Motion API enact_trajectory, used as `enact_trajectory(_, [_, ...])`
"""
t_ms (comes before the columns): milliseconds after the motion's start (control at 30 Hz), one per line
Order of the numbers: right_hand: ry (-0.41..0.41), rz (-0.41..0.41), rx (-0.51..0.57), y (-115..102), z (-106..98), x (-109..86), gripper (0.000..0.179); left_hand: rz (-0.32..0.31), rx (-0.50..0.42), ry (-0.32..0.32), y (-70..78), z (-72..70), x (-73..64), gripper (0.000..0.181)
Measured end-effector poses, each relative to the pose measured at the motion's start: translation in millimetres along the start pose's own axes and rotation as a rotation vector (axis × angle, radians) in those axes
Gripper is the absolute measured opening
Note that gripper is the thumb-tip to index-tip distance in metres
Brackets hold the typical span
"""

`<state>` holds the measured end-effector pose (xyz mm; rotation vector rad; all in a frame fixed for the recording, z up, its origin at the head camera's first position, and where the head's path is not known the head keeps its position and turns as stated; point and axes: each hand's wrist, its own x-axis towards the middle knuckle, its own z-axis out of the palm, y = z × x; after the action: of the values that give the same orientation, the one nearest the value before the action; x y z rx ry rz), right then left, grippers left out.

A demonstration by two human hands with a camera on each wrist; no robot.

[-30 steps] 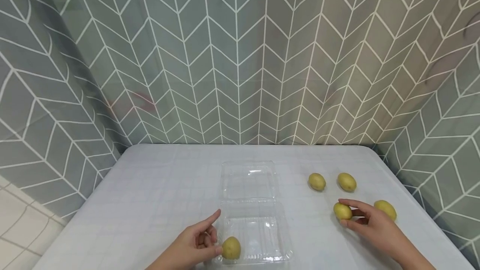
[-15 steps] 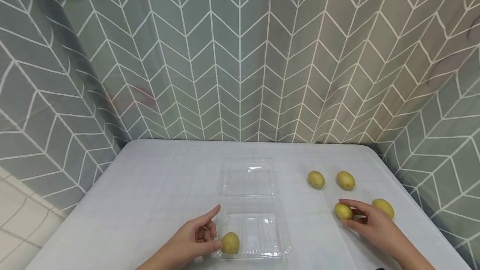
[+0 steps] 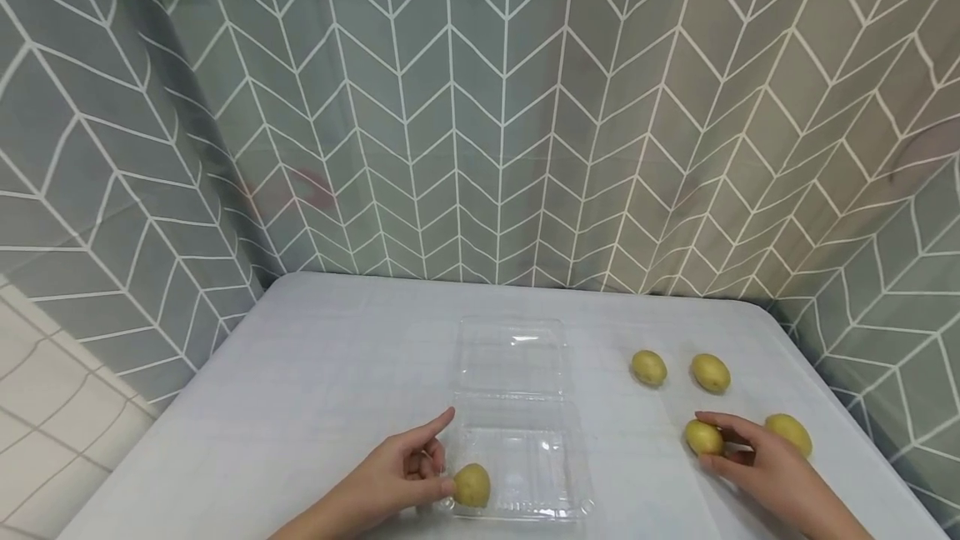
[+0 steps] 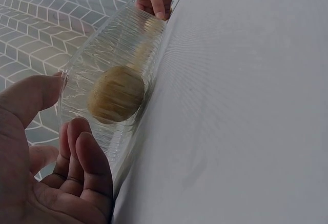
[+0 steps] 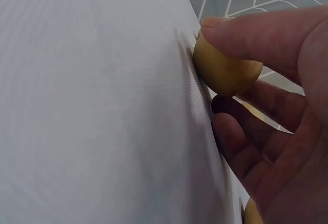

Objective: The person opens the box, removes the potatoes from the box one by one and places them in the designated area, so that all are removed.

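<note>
A clear plastic clamshell container (image 3: 525, 473) lies with its lid (image 3: 512, 354) folded back on the table. One potato (image 3: 472, 486) sits in the near left corner of its base. My left hand (image 3: 405, 473) holds the container's left edge, its thumb at the rim beside that potato and the other fingers curled along the outer wall in the left wrist view. At the right, my right hand (image 3: 761, 461) pinches a second potato (image 5: 223, 67) between thumb and fingers, low over the cloth.
Two potatoes lie farther back on the right, one (image 3: 648, 367) left of the other (image 3: 711, 372). Another potato (image 3: 789, 434) rests just behind the right hand. A white cloth covers the table (image 3: 337, 357), with a patterned curtain (image 3: 480, 107) around its back and sides.
The head view has shifted a little, so everything sits slightly farther right in it. Both hands keep their holds, almost unmoved.
</note>
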<state>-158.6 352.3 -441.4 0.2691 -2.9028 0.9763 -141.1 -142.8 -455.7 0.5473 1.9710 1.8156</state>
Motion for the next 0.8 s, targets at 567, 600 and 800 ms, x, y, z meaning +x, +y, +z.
enact_trajectory(567, [-0.012,0.024,0.033,-0.4,-2.1,0.5,0.061,-0.001,-0.035,-0.018,2.2,0.7,3.9,0.084])
enact_trajectory(600, [-0.005,0.019,0.037,-0.2,-2.1,0.4,0.061,0.000,-0.035,-0.017,2.1,0.6,4.4,0.083])
enact_trajectory(800, [0.075,-0.098,0.088,1.7,1.1,-0.5,0.055,-0.018,-0.015,-0.007,0.5,-0.5,3.1,0.084])
